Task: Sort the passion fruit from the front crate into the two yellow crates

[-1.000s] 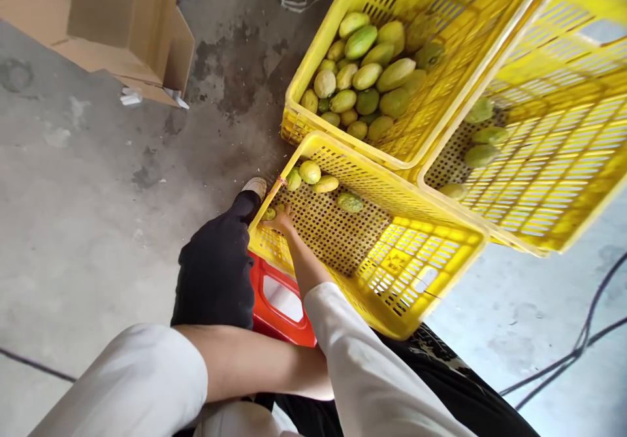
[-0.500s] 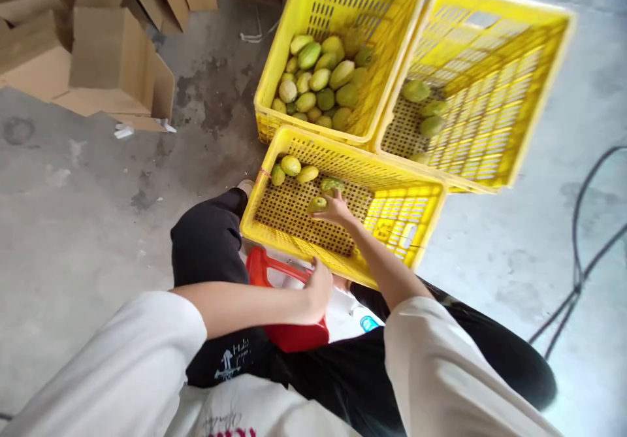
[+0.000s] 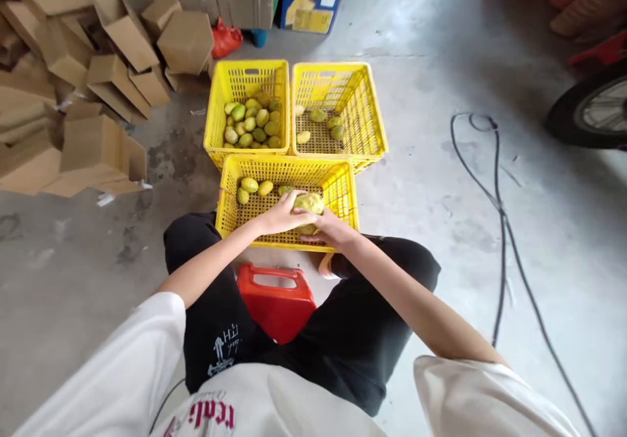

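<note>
Above the front yellow crate (image 3: 289, 245), my left hand (image 3: 284, 217) and my right hand (image 3: 333, 226) come together around a yellow-green papaya (image 3: 309, 202). The left fingers lie over its near side, and the right hand closes on it from the right. A second papaya (image 3: 307, 229) shows just below, between the hands; whether it is held too, I cannot tell. Several more papayas (image 3: 249, 185) lie in that crate's far left corner. Another green papaya (image 3: 284, 190) sits behind my left fingers, partly hidden.
Behind stand a crate (image 3: 210, 127) heaped with papayas and another crate (image 3: 377, 123) with several in it. A red plastic stool (image 3: 277, 306) is between my legs. Open cardboard boxes (image 3: 98, 149) crowd the left. A black cable (image 3: 502, 215) and a wheel (image 3: 597, 110) are at right.
My right hand has lifted a papaya up from the crate floor. My left hand has moved from near the red stool to the fruit. The view has swung up and levelled.
</note>
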